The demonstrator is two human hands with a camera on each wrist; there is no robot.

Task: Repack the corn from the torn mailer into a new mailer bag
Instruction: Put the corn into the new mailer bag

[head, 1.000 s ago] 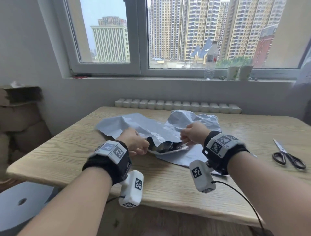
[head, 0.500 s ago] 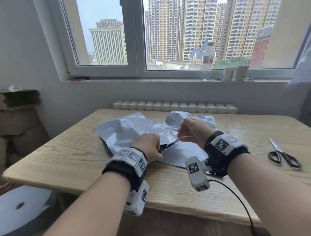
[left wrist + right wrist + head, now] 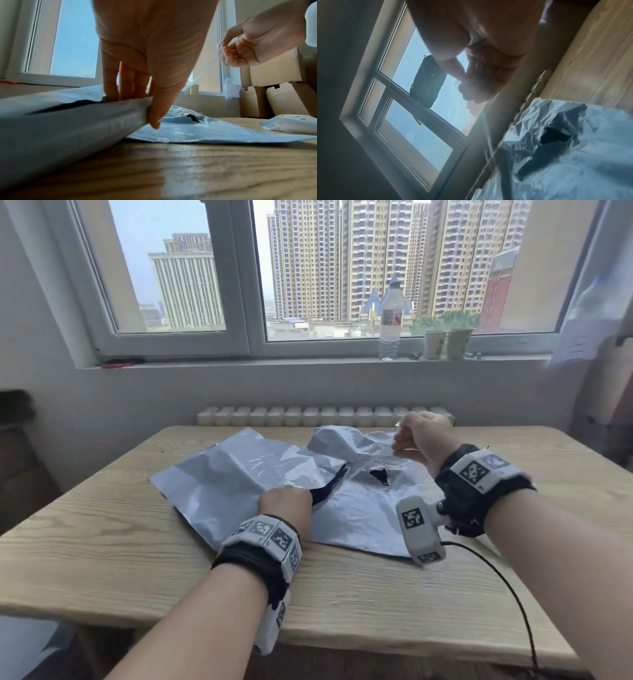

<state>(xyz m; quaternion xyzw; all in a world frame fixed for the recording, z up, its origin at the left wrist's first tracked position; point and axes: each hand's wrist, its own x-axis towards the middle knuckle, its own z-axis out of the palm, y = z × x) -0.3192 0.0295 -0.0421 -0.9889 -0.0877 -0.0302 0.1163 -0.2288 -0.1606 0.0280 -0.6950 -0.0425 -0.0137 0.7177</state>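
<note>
Head view: high, facing forward-down across the table (image 3: 102, 559) toward the window (image 3: 246, 278). Left wrist view: near tabletop level, close behind fingers. Right wrist view: tilted, looking up. All 3 share the torn mailer (image 3: 363, 508).

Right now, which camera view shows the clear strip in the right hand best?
The left wrist view: the clear strip stretches taut from the right hand. The head view shows it faint and blurred; the right wrist view barely shows it.

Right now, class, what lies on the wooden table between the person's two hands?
In the head view, crumpled grey plastic mailer with a dark torn hole lies between left hand and right hand.
</note>
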